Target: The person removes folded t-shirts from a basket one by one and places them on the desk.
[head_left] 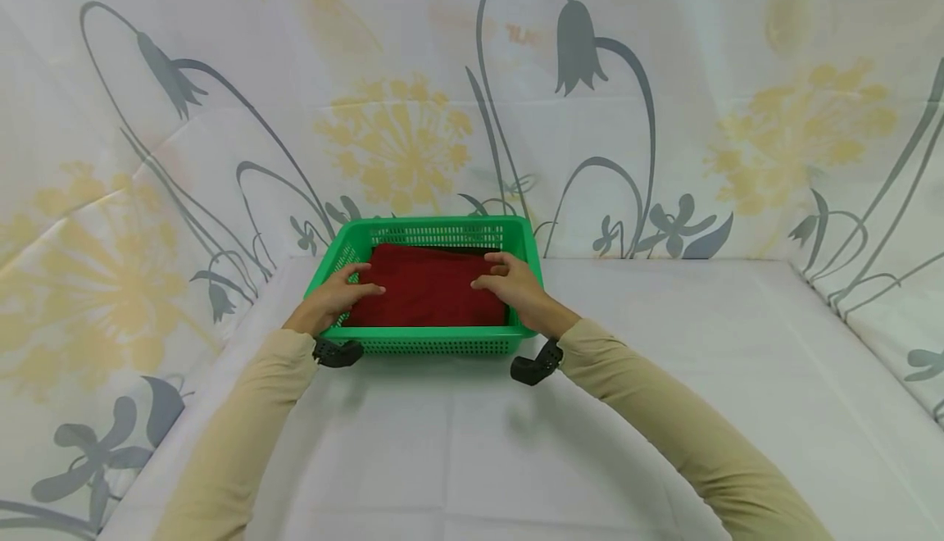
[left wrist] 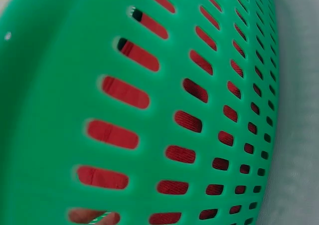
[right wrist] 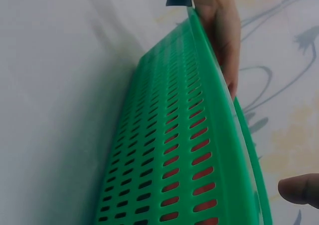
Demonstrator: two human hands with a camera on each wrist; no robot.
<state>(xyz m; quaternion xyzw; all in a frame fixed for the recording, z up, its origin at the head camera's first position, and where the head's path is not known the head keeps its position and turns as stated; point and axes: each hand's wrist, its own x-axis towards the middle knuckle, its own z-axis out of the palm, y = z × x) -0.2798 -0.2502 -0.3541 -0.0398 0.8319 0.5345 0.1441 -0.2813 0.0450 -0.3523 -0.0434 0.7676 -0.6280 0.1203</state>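
Folded dark red cloth [head_left: 428,287] lies inside a green slotted plastic basket [head_left: 435,332]. My left hand [head_left: 335,299] reaches over the left rim, its thumb and fingers spread at the cloth's left side. Over the right part of the cloth is my right hand [head_left: 516,285], with thumb and fingers apart. Whether the fingertips touch the cloth, I cannot tell. In the left wrist view the basket wall [left wrist: 55,110] hides most of the hand, and red cloth [left wrist: 119,93] shows through the slots. The right wrist view catches my right thumb [right wrist: 301,189] and the left hand [right wrist: 222,30].
The basket stands on a white-covered table [head_left: 664,344], near a back curtain [head_left: 457,74] printed with grey and yellow flowers. Black devices are strapped to both wrists, the left device [head_left: 338,352] and the right device [head_left: 536,363] hanging just in front of the basket.
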